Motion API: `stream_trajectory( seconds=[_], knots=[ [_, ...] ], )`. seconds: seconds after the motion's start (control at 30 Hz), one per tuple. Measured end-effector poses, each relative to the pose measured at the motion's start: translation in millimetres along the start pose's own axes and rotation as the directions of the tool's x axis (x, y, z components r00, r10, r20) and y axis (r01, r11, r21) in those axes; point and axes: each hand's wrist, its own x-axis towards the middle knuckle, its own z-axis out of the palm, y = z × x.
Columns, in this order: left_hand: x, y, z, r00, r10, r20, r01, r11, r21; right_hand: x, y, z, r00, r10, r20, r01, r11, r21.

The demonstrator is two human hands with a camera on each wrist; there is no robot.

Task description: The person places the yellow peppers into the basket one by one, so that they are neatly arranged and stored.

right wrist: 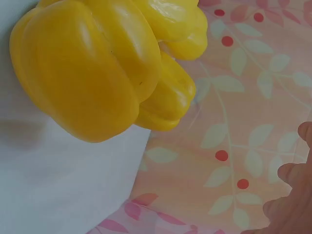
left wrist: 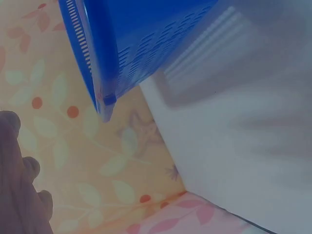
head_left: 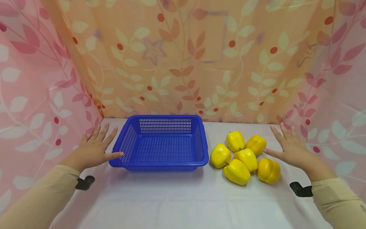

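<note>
A blue plastic basket [head_left: 166, 164] with slotted walls stands on the white table, left of the middle, with nothing in it. My left hand [head_left: 92, 150] is spread flat beside its left end, the thumb overlapping the rim in the head view. The left wrist view shows the basket's corner [left wrist: 105, 63] and some of that hand's fingertips [left wrist: 30, 168]. Several yellow bell peppers [head_left: 246, 159] lie grouped right of the basket. My right hand [head_left: 294, 150] hovers with fingers spread at the group's right side, holding nothing. Nearest in the right wrist view is a deeper yellow bell pepper [right wrist: 73, 73].
A patterned orange curtain [head_left: 183, 79] hangs behind the table, and pink leaf-print curtains [head_left: 37, 105] close in both sides. White cloth [head_left: 171, 203] covers the table in front of the basket and peppers. A black wrist mount [head_left: 85, 183] juts from the left sleeve.
</note>
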Motion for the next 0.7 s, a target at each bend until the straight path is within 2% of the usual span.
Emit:
stream_trajectory(
  seconds=[0.4,0.7],
  knots=[
    [5.0,2.9,8.5,0.999,0.033,0.011,-0.033,0.999,-0.004,-3.8,11,12,1.0,-0.001,0.024,-0.002,0.99,0.141],
    [11.6,6.6,24.3,0.999,0.047,0.02,-0.046,0.998,-0.05,-9.2,21,33,1.0,-0.024,0.016,0.02,0.98,0.198]
  ],
)
